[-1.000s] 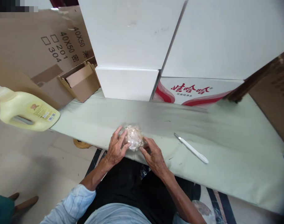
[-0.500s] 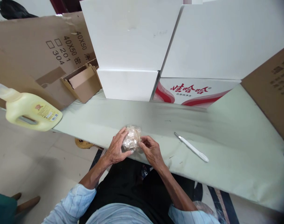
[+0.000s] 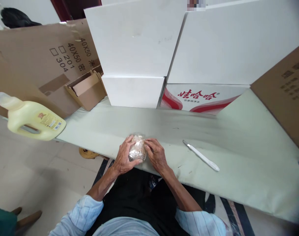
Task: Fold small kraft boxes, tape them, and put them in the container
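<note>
Near the front edge of the table, a round bundle wrapped in clear, shiny plastic rests on the pale green cover. What lies inside the wrapping I cannot make out. My left hand is curved around the bundle's left side, thumb below and fingers above, gripping it. At its right side, my right hand has thumb and fingers pinched together against the plastic; whatever they pinch is too small to see. A white-handled scalpel-like knife lies to the right, apart from both hands.
White cartons and a red-and-white printed carton stand along the back. A small brown box is at the back left, beside a large cardboard sheet. A yellow jug stands at the left edge. Brown cardboard rises at the right.
My right hand has shifted slightly up and left along the plastic, its fingers more bent together. My left hand keeps its hold on the bundle. The view has tilted a little.
</note>
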A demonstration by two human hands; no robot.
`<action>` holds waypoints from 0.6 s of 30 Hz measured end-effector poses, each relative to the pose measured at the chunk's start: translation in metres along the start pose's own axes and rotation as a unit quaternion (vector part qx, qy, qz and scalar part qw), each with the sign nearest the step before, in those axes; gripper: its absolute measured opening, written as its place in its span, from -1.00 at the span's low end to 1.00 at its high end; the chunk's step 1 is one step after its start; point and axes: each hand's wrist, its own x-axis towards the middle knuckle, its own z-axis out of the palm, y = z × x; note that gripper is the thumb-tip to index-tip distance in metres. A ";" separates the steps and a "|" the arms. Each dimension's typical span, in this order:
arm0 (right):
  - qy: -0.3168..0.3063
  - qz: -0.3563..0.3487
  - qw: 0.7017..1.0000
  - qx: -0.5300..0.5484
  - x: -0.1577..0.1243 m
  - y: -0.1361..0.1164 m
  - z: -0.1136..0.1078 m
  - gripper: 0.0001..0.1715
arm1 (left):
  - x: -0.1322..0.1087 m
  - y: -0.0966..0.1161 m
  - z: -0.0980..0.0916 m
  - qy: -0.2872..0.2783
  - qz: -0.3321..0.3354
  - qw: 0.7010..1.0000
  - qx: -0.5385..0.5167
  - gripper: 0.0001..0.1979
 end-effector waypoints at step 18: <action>-0.007 -0.053 0.995 -0.085 -0.019 0.000 -0.002 -0.59 | 0.014 -0.009 0.008 0.000 0.024 1.000 -0.011 -0.20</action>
